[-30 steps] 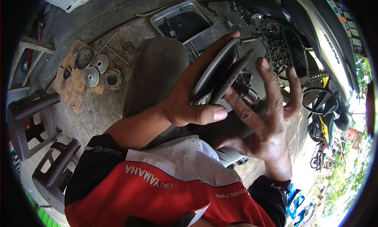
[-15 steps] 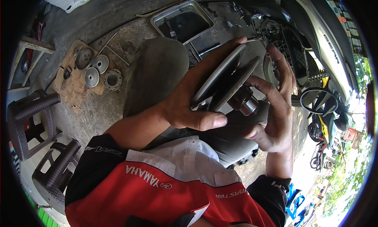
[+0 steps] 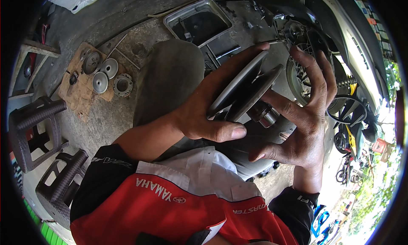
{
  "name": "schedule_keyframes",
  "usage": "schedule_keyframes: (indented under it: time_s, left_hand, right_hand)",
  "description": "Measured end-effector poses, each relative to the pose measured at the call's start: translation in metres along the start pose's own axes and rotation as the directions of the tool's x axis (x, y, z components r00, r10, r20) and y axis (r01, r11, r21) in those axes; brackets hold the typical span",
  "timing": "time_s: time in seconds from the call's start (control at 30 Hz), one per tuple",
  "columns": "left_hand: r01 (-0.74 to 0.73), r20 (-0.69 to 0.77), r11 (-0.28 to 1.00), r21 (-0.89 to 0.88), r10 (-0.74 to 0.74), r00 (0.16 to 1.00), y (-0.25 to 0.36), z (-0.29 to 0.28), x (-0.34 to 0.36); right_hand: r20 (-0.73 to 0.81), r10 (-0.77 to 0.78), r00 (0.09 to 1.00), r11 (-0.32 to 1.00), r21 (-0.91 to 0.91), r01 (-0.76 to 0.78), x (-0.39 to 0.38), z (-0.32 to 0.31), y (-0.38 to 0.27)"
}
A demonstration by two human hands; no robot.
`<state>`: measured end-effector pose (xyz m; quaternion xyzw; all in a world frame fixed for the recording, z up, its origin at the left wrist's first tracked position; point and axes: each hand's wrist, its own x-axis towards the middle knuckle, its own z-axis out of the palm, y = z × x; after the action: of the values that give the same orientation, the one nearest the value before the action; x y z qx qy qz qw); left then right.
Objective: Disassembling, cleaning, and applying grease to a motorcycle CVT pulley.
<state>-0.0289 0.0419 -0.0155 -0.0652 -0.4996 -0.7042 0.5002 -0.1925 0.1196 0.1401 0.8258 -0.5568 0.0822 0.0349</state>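
Observation:
My left hand [image 3: 199,117] grips a two-disc metal pulley [image 3: 242,85] by its edge, thumb along the lower side and fingers behind the upper disc. The discs are tilted, and a cylindrical steel hub [image 3: 263,115] sticks out to the lower right. My right hand [image 3: 306,121] is beside it with fingers spread; its index fingertip is at the back of the right disc, by the hub, and the thumb hangs below. My grey-trousered knee [image 3: 165,75] lies behind the pulley.
Cardboard [image 3: 72,102] holds metal discs [image 3: 100,81] and a ring [image 3: 123,85]. A metal tray [image 3: 168,20] and rods [image 3: 227,51] lie on the floor. Plastic stools [image 3: 29,155] stand left, a scooter [image 3: 348,41] right. Another person's shoe [image 3: 85,2] is top left.
The pulley has shifted slightly down and right in my left hand. My right hand dipped inward, then moved right and up with its fingers spread; its index finger now reaches the disc's back.

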Motion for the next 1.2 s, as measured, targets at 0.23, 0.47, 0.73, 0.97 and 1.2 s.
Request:
schedule_keyframes:
  time_s: [0.23,0.47,0.73,0.97,1.2]
  left_hand:
    - [0.065,-0.053,0.997,-0.041,-0.068,0.996,0.007,0.003,0.001]
    - [0.072,-0.031,0.996,-0.058,-0.074,0.997,0.004,0.000,0.000]
    - [0.073,-0.067,0.994,-0.082,-0.079,0.995,0.005,0.002,-0.001]
    - [0.091,-0.012,0.993,-0.074,-0.092,0.996,0.001,0.003,-0.001]
    - [0.134,-0.036,0.987,-0.087,-0.137,0.990,0.008,0.006,-0.001]
  right_hand:
    - [0.042,0.013,0.999,0.999,-0.051,-0.011,0.006,-0.007,-0.008]
    - [0.037,-0.025,0.999,0.994,-0.110,0.029,0.006,-0.008,-0.015]
    - [0.025,-0.114,0.993,0.967,-0.225,0.117,0.001,-0.008,-0.017]
    - [-0.029,-0.244,0.969,0.937,-0.265,0.228,-0.001,-0.008,-0.013]
    - [0.019,-0.222,0.975,0.930,-0.298,0.217,-0.001,-0.011,-0.019]
